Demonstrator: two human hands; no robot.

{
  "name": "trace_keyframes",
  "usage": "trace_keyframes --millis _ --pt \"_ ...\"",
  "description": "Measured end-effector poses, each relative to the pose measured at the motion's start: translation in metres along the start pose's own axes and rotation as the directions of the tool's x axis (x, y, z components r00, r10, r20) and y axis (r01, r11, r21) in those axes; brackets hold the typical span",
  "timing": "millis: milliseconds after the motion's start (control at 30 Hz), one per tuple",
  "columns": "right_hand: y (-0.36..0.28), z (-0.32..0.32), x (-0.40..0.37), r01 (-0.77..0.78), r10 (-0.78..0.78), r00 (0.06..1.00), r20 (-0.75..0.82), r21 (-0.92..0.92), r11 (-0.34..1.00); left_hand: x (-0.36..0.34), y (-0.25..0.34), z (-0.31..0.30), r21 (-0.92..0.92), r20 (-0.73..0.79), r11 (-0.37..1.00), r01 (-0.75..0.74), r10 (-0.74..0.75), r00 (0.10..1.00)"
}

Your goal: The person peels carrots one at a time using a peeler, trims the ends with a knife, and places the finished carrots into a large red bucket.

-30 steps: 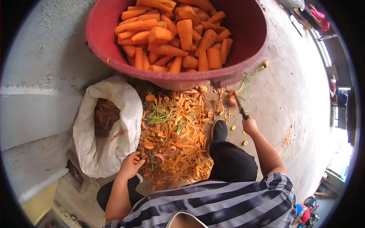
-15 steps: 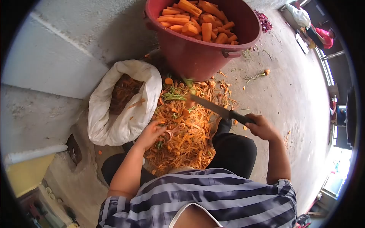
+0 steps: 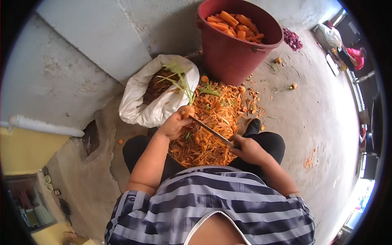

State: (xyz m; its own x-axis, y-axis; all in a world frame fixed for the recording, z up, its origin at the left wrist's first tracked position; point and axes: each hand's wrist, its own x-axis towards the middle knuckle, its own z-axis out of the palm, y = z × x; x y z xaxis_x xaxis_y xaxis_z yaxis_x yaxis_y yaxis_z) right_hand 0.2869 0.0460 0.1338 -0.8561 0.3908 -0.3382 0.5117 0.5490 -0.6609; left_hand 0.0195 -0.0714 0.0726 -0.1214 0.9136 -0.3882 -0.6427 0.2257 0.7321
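Note:
My left hand (image 3: 173, 125) is closed around a stubby carrot end (image 3: 187, 111) with long green stems and leaves (image 3: 179, 81) sticking up from it. My right hand (image 3: 250, 151) grips the dark handle of a knife (image 3: 211, 131). The blade points up and left, its tip end at the carrot; whether it is cutting in cannot be made out. Below both hands lies a heap of orange carrot peelings (image 3: 204, 148) between my legs. Next to my left hand is a white sack (image 3: 136, 107) with its rim rolled open and dark peelings inside.
A large red tub (image 3: 232, 61) full of peeled carrots (image 3: 228, 25) stands beyond the heap. Loose carrot tops (image 3: 293, 86) lie on the concrete floor to the right. A wall (image 3: 98, 36) runs along the left. Another person in pink (image 3: 357, 58) is far off at the upper right.
My right hand has brought the knife inward, toward my left hand. My left hand, low over the peelings before, now holds up the leafy carrot end. The view has shifted too.

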Motion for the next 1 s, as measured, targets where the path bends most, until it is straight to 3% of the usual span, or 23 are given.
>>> trace_keyframes --millis 100,200,267,300,400,433,467,500,533,567,667,733,800,833,933,1000 --pt "-0.010 0.025 0.000 -0.006 -0.027 0.995 -0.100 -0.321 0.947 -0.020 -0.013 -0.006 0.079 -0.131 0.991 -0.106 0.116 0.985" --pt "-0.015 0.020 -0.015 -0.041 -0.036 0.971 -0.237 -0.313 0.949 -0.041 -0.017 -0.032 0.134 -0.221 0.977 -0.167 0.194 0.956" --pt "-0.027 0.007 -0.025 -0.053 0.005 0.944 -0.330 -0.137 0.989 -0.061 -0.009 -0.035 0.095 -0.311 0.967 -0.237 0.255 0.915" --pt "-0.027 0.004 -0.024 -0.082 0.070 0.953 -0.296 -0.029 0.996 -0.073 -0.003 -0.025 0.063 -0.228 0.969 -0.240 0.248 0.942" --pt "-0.042 0.004 -0.016 -0.113 0.170 0.970 -0.175 0.296 0.949 -0.078 -0.013 0.001 0.435 -0.041 0.813 -0.387 0.447 0.893" --pt "-0.051 0.006 -0.013 -0.116 0.182 0.974 -0.133 0.400 0.909 -0.088 -0.005 0.027 0.482 -0.047 0.781 -0.397 0.475 0.879" --pt "-0.053 0.010 -0.006 -0.142 0.179 0.980 -0.090 0.317 0.938 -0.090 -0.007 0.035 0.554 -0.014 0.727 -0.407 0.497 0.868" --pt "-0.050 0.021 0.002 -0.029 0.076 0.984 -0.160 0.276 0.961 -0.092 -0.011 0.040 0.619 0.018 0.667 -0.414 0.515 0.857" --pt "-0.056 0.026 0.010 -0.045 0.073 0.993 -0.092 0.280 0.959 -0.093 -0.013 0.048 0.680 0.051 0.601 -0.419 0.531 0.846" --pt "-0.064 0.027 0.011 0.007 0.026 0.994 -0.106 0.297 0.955 -0.094 -0.014 0.057 0.560 0.039 0.692 -0.456 0.527 0.849" --pt "-0.085 0.030 0.017 0.090 -0.043 0.982 -0.184 0.260 0.961 -0.106 -0.010 0.072 0.579 0.115 0.639 -0.506 0.551 0.827" --pt "-0.088 0.033 0.021 0.126 -0.071 0.969 -0.235 0.230 0.965 -0.112 -0.004 0.076 0.733 0.121 0.522 -0.436 0.531 0.839" --pt "-0.090 0.034 0.022 0.166 -0.102 0.956 -0.273 0.222 0.961 -0.110 -0.008 0.074 0.754 0.209 0.376 -0.539 0.640 0.739" --pt "-0.092 0.035 0.024 0.211 -0.133 0.944 -0.302 0.244 0.947 -0.109 -0.007 0.075 0.734 0.143 0.474 -0.486 0.592 0.793" --pt "-0.108 0.023 0.015 0.124 -0.093 0.957 -0.274 0.097 0.988 -0.110 -0.006 0.078 0.723 0.161 0.473 -0.504 0.593 0.789" --pt "-0.106 0.025 0.017 0.139 -0.102 0.956 -0.273 0.120 0.983 -0.112 -0.005 0.081 0.733 0.138 0.462 -0.500 0.618 0.774"
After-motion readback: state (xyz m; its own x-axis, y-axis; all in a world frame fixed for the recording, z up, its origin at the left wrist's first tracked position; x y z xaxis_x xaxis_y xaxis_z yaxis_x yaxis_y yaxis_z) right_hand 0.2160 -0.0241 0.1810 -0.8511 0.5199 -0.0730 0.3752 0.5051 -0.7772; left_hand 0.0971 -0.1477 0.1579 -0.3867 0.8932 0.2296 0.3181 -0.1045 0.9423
